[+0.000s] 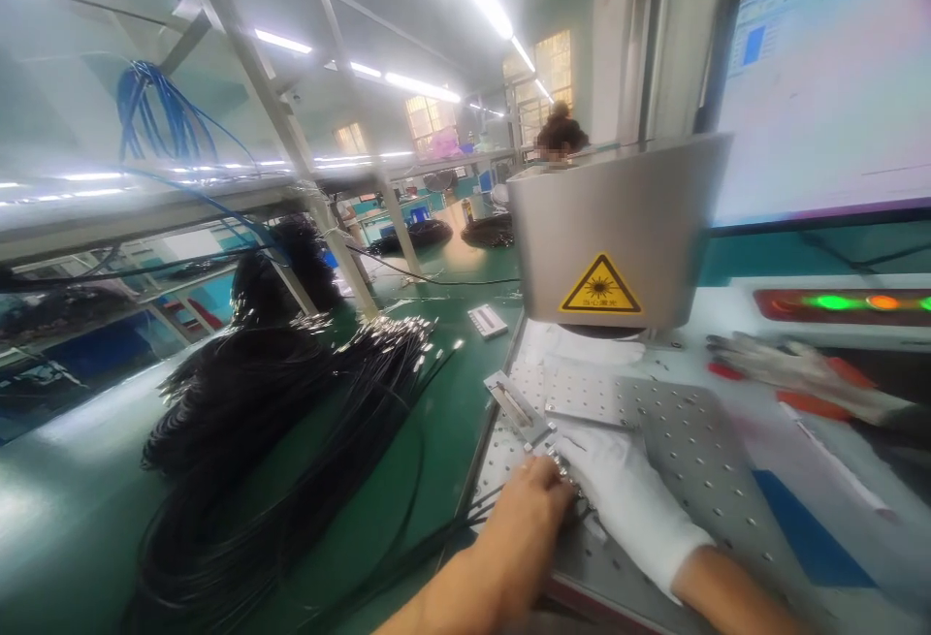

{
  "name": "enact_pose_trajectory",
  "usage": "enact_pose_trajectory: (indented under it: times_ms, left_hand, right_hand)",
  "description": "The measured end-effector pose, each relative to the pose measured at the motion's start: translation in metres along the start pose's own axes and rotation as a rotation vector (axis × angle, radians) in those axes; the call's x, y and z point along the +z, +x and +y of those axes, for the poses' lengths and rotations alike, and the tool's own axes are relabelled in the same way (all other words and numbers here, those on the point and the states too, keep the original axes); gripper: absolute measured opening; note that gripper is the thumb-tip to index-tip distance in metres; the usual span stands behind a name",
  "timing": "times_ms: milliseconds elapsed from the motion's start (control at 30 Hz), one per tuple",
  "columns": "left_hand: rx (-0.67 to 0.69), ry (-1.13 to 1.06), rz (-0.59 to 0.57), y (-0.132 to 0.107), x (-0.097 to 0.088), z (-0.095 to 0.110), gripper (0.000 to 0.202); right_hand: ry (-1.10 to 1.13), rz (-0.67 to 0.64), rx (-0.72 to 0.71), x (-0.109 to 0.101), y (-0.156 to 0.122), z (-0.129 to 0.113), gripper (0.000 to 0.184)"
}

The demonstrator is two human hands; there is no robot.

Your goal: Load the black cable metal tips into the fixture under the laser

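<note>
My bare left hand (528, 519) is curled over the front left part of a perforated metal plate, closed around the ends of several black cables (476, 511). Small silvery connectors (563, 465) show between my two hands. My right hand (629, 504) wears a white glove and reaches in from the right, right beside the connectors; its fingertips are blurred and partly hidden. Just beyond the fingers lies a small metal fixture (518, 407) with a slot. A flat perforated block (588, 393) is fixed behind it.
A grey metal shroud (618, 228) with a yellow laser warning sign stands over the plate. Large bundles of black cables (291, 480) lie on the green table at left. Work gloves (800, 368), a lit indicator panel (850, 303) and a monitor (821, 82) are at right. A person (560, 136) is behind.
</note>
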State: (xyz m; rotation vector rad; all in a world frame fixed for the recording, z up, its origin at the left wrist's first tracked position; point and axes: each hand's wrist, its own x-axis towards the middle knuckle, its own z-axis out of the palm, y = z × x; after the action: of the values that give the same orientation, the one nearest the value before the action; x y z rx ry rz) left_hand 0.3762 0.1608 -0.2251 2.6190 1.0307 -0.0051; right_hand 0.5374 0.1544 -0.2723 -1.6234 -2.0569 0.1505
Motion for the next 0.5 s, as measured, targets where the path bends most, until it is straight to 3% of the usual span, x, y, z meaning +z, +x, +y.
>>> enact_pose_trajectory:
  times_ms: [133, 333, 400, 500]
  left_hand:
    - [0.095, -0.023, 0.053, -0.004, 0.001, -0.001, 0.028]
    - [0.268, 0.248, -0.056, -0.006, 0.012, 0.006, 0.038]
    - [0.307, 0.335, -0.033, -0.005, 0.015, 0.007, 0.037]
    - [0.377, 0.409, 0.045, -0.004, 0.017, 0.006, 0.034]
  right_hand:
    - [0.013, 0.046, -0.018, 0.010, -0.001, 0.007, 0.041]
    - [0.162, 0.131, 0.029, 0.043, 0.000, 0.024, 0.042]
    - [0.280, 0.123, 0.046, 0.042, 0.002, 0.021, 0.041]
    - [0.391, 0.104, 0.049, 0.024, 0.005, 0.016, 0.042]
